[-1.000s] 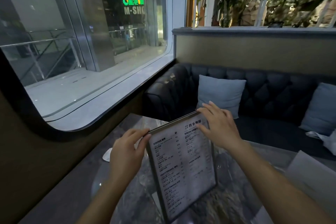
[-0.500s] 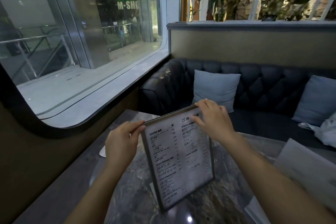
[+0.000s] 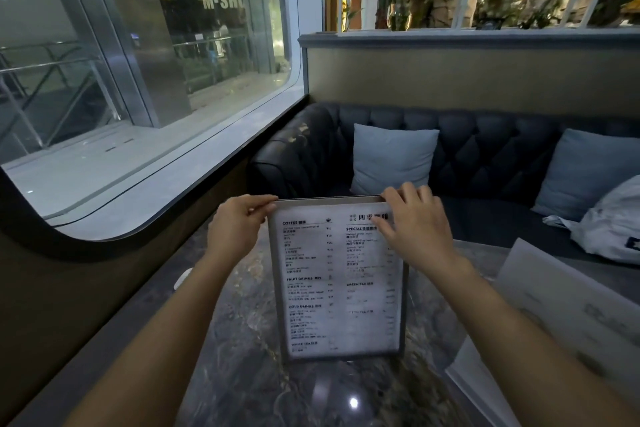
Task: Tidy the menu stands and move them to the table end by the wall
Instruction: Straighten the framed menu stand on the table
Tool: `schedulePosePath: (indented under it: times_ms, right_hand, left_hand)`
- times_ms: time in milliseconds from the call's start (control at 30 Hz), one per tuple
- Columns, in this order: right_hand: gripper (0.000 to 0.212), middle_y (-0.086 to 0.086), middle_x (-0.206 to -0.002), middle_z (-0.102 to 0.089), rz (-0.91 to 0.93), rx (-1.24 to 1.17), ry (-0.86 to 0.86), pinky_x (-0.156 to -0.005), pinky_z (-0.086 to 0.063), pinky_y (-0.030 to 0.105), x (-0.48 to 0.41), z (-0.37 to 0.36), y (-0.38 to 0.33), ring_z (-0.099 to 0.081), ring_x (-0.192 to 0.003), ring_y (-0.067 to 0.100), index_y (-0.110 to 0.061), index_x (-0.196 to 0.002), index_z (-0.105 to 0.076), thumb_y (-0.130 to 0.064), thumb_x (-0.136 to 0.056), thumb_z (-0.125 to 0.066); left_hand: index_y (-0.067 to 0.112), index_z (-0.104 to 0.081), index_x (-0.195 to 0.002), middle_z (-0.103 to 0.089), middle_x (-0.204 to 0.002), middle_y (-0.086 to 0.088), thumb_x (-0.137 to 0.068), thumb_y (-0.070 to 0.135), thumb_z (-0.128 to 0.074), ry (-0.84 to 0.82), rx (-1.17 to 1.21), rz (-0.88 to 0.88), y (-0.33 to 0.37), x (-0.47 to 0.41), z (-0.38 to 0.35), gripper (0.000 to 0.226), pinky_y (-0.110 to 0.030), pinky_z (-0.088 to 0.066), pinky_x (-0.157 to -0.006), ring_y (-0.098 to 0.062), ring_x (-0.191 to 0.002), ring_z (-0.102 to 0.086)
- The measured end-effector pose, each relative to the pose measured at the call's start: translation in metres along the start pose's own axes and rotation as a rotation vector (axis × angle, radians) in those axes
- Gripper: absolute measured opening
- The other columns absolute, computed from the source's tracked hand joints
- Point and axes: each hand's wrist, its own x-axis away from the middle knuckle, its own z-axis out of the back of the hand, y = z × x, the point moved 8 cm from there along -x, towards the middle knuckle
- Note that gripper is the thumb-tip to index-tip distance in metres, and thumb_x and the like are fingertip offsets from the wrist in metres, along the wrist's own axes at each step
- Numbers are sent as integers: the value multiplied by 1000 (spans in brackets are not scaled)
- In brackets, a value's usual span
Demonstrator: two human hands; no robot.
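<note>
Fingers of two hands gripping one menu stand, second stand right

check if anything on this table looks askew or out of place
A second menu stand lies tilted at the marble table's right edge, not standing. The framed menu stand held by the left hand and right hand stands upright and square.

A: Count of stands?
B: Two menu stands: one upright between my hands, a second at the right edge, blurred.
A: Hands?
B: Two, my left hand and right hand.
A: Cushions?
B: Two pale cushions on one dark sofa. One marble table. One white bag.
</note>
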Motion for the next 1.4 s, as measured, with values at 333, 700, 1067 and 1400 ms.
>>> schedulePosePath:
  times_ms: [333, 700, 1067, 1400]
  right_hand:
    - [33, 17, -81, -56, -40, 99, 23, -58, -38, 38, 11, 13, 1, -49, -72, 34, -5, -89, -57, -28, -71, -72]
    - [34, 17, -78, -57, -76, 125, 36, -54, -38, 36, 21, 22, 2, -50, -68, 34, -3, -87, -57, -25, -68, -74]
    - [32, 18, -82, -57, -96, 145, 10, -56, -36, 36, 26, 24, 1, -50, -72, 34, -3, -91, -57, -26, -73, -71]
    - [36, 14, -105, -54, -89, 165, -67, -70, -36, 37, 29, 21, 1, -47, -92, 31, -9, -110, -50, -34, -85, -55]
  left_hand:
    - [20, -70, -101, -72, -91, -9, -86, 22, -60, -120, 61, -53, 5, -21, -18, 18, -52, -51, -85, -26, -81, -65]
    - [18, -70, -100, -72, -89, -10, -87, 18, -58, -187, 74, -97, 11, -33, -30, 17, -51, -52, -86, -24, -79, -65]
    - [22, -71, -96, -72, -92, -10, -87, 17, -59, -205, 139, -95, 9, -36, -35, 15, -53, -52, -87, -23, -84, -68]
    - [14, -64, -112, -69, -94, -11, -89, 19, -56, -260, 108, -113, 20, -26, -32, 25, -47, -53, -89, -23, -87, -65]
